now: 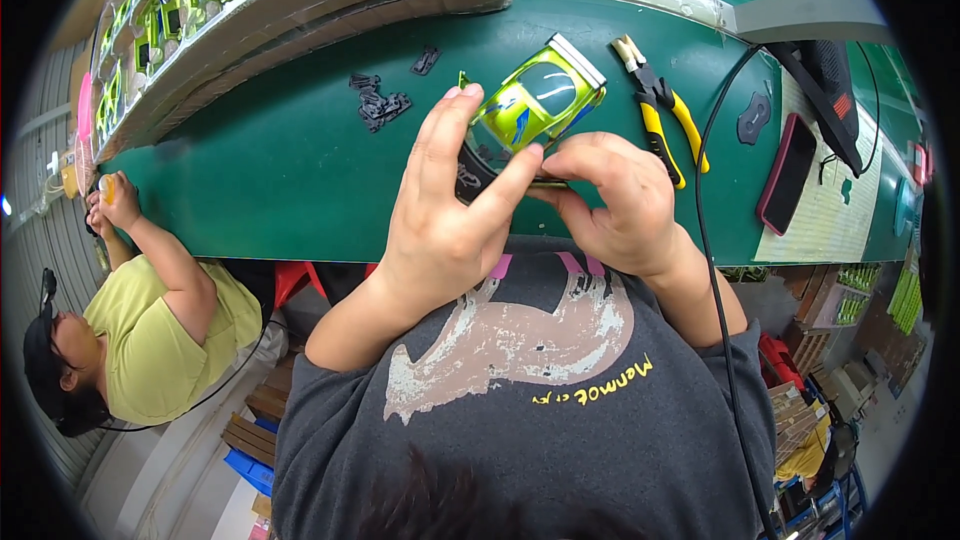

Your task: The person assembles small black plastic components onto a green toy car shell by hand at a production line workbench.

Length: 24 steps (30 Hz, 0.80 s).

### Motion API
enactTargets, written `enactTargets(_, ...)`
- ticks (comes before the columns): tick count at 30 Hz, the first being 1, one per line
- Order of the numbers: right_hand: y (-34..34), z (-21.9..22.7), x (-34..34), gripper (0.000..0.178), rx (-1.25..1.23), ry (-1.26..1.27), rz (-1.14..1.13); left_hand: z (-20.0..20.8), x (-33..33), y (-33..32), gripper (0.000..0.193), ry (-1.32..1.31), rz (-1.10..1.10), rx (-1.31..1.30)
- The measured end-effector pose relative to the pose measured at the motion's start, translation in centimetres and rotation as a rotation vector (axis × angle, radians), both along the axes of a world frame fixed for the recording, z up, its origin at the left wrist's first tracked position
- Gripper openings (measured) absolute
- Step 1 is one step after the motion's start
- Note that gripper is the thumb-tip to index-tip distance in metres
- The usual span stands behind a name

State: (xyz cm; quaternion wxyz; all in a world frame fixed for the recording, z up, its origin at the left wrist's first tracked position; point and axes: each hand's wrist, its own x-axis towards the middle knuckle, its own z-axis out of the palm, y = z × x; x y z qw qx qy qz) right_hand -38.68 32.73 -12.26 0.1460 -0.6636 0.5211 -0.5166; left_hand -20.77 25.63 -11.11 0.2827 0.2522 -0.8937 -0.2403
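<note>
My left hand grips the green toy car over the desk; my right hand meets its near edge, grip hidden. Probably I'm adjusting that edge, which calls for steadiness.

Pliers right of toy car; phone farther right.

Here's the car, glossy lime green, streaked blue; a glassy window faces up; a silvery strip caps the far end; it's aslant, far end rightward, in the left hand, right hand at its near end.
</note>
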Motion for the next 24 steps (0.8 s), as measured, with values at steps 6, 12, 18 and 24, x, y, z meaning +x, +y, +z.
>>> enactTargets(6, 0.6, 0.5, -0.6, 0.031, 0.14, -0.144, 0.061, -0.6, 0.3, 0.0, 0.026, 0.012, -0.042, -0.154)
enactTargets(12, 0.7, 1.1, -0.3, 0.022, 0.126, -0.19, 0.047, -0.4, 0.0, 0.2, 0.023, 0.077, -0.019, -0.172)
enactTargets(18, 0.6, 1.4, -0.1, 0.023, -0.042, -0.015, 0.016, -0.2, 0.1, 0.6, 0.025, 0.07, -0.03, -0.158)
enactTargets(24, 0.5, 0.5, 0.4, 0.022, -0.051, -0.033, 0.009, -0.7, 0.5, 0.0, 0.027, 0.086, -0.069, -0.153)
